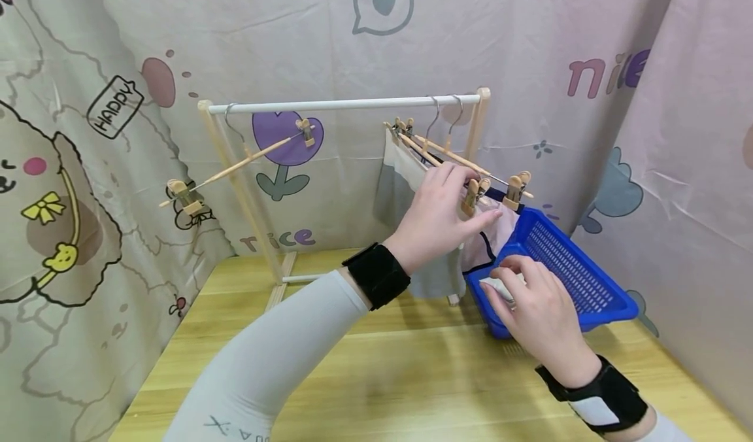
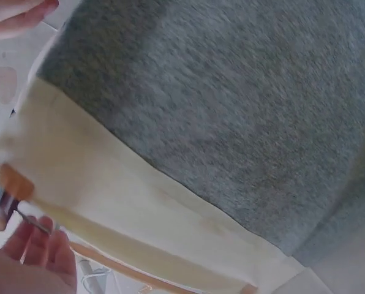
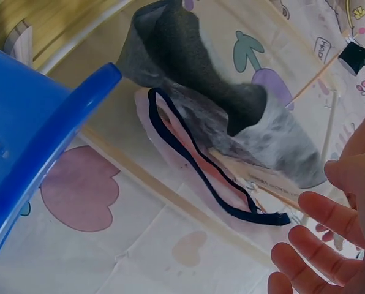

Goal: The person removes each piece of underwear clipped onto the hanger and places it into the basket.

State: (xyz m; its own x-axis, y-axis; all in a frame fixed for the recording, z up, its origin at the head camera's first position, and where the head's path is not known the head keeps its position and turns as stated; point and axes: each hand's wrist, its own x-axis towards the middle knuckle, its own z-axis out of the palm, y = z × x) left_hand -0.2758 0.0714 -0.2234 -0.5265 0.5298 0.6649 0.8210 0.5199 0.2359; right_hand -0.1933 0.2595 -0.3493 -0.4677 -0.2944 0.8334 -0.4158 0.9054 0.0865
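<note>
My left hand (image 1: pixel 438 210) is at the near end of a clip hanger (image 2: pixel 32 222). Its fingers curl round the thin metal rod beside the clip (image 1: pixel 475 195), while the thumb points right. From this hanger hangs a grey garment with a cream top band (image 2: pixel 139 184). Behind it, a pink garment with navy trim (image 3: pixel 182 159) hangs from a second hanger. Lower right, my right hand (image 1: pixel 541 305) hovers above the blue basket with loosely bent, spread fingers (image 3: pixel 323 214). A small whitish thing (image 1: pixel 501 289) shows behind its thumb; whether it is touched cannot be told.
A white rail (image 1: pixel 353 104) on wooden posts carries the hangers. At its left end hangs a bare clip hanger (image 1: pixel 253 157). The blue basket (image 1: pixel 612 301) stands right of the rack on a wooden table (image 1: pixel 376 376). Printed curtains (image 1: pixel 329 36) enclose the table.
</note>
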